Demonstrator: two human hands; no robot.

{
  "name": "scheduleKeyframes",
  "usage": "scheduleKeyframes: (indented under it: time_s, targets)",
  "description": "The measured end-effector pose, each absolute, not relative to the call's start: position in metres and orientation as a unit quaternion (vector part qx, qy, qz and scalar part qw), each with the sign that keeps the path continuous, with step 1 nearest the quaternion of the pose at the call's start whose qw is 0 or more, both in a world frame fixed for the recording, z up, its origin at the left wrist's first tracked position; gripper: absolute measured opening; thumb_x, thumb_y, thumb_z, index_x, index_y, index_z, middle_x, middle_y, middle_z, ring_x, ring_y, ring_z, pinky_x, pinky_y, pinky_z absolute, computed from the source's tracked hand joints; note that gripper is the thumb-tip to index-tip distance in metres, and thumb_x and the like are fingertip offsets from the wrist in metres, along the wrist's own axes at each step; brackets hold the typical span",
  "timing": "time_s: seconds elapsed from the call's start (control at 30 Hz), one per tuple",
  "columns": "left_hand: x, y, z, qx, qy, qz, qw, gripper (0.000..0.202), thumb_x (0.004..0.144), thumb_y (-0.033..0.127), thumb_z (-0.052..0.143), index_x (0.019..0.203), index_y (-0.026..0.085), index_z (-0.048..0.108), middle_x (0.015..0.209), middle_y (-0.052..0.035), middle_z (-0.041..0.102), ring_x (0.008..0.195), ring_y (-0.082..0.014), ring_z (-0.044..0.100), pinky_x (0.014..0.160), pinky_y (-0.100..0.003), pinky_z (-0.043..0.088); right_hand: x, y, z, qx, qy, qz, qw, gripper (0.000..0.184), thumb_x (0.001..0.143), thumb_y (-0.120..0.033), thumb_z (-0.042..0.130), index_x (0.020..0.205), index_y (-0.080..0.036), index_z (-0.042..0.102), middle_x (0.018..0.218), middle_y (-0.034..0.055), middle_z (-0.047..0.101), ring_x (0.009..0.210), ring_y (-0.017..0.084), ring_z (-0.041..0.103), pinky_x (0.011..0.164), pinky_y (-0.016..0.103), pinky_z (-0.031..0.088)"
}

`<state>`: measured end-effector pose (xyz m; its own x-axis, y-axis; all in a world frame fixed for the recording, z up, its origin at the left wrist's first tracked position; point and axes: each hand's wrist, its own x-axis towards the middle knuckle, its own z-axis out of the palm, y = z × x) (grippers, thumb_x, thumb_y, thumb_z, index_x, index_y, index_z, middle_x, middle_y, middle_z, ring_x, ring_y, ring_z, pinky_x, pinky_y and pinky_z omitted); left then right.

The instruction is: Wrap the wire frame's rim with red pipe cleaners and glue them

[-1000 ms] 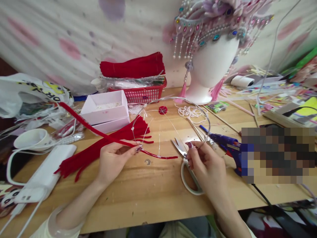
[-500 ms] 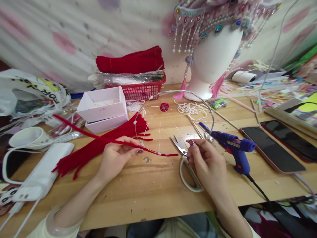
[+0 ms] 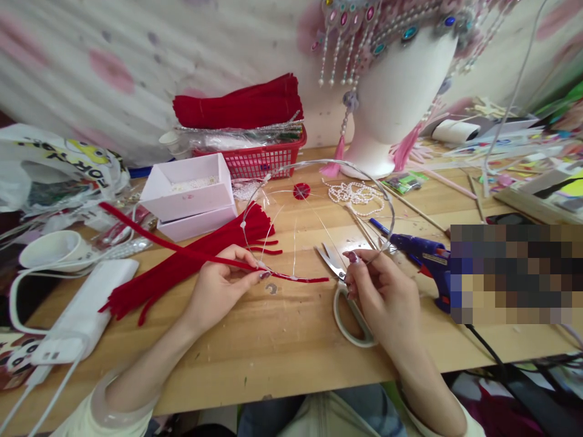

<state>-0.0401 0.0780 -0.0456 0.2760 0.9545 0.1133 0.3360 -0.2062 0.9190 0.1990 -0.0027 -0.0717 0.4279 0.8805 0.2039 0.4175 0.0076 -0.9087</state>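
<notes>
My left hand [image 3: 214, 291] pinches a long red pipe cleaner [image 3: 155, 235] against the near side of a round wire frame [image 3: 346, 162]. The pipe cleaner's short end runs right along the rim; its long end sticks out to the upper left. At the right side of the frame, my right hand [image 3: 387, 294] has thumb and fingers closed on the rim. Thin spokes run across the frame toward a small red disc [image 3: 301, 191]. Scissors [image 3: 339, 303] with their blades apart lie on the table, partly behind my right hand. A bundle of red pipe cleaners [image 3: 182, 267] lies behind my left hand.
A blue glue gun [image 3: 419, 247] lies to the right, its rear hidden by a pixelated patch. Behind stand a white box [image 3: 191, 206], a red basket [image 3: 264, 161] and a mannequin head [image 3: 401, 103] with a beaded headdress. A white power strip [image 3: 86, 309] lies left.
Both hands keep their holds, with the frame and pipe cleaner shifted only slightly. The view has tilted down a little. A pixelated patch now covers the phones at right.
</notes>
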Motion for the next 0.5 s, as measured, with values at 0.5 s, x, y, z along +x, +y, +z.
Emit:
scheduleKeyframes:
  time_s: [0.5]
  targets:
    - [-0.0428, 0.079, -0.0458, 0.663, 0.464, 0.372, 0.455, 0.02, 0.074, 0.023, 0.072, 0.089, 0.022, 0.059, 0.076, 0.0026, 0.072, 0.069, -0.0161, 0.074, 0.066, -0.026, 0.059, 0.1962, -0.0045, -0.0687, -0.657, -0.538, 0.14, 0.509, 0.015, 0.098, -0.03, 0.055, 0.095, -0.021, 0.066, 0.069, 0.0008, 0.068, 0.055, 0.016, 0.064, 0.056, 0.029, 0.051]
